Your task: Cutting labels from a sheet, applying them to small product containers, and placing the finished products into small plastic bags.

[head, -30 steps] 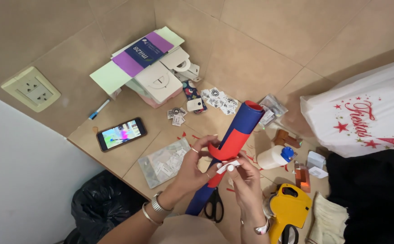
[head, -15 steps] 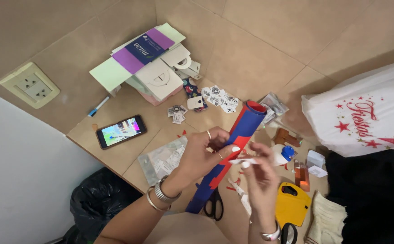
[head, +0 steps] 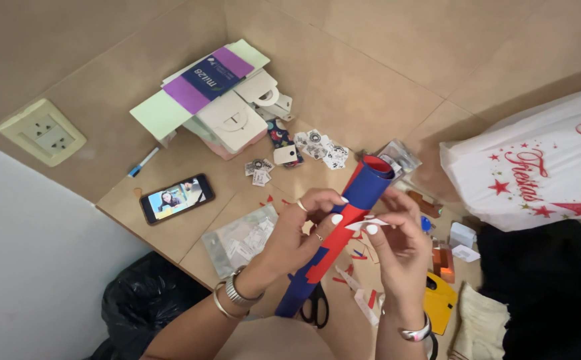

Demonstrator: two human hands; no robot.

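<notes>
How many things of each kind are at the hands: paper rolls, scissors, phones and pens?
Blue and red paper roll, held by left hand and right hand: 1
Scissors: 1
Phone: 1
Pen: 1
Total: 4

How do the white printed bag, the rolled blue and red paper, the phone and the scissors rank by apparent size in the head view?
1. White printed bag, partly cut off.
2. Rolled blue and red paper, nearer the camera.
3. Phone.
4. Scissors, largely hidden under the roll, so unsure.
</notes>
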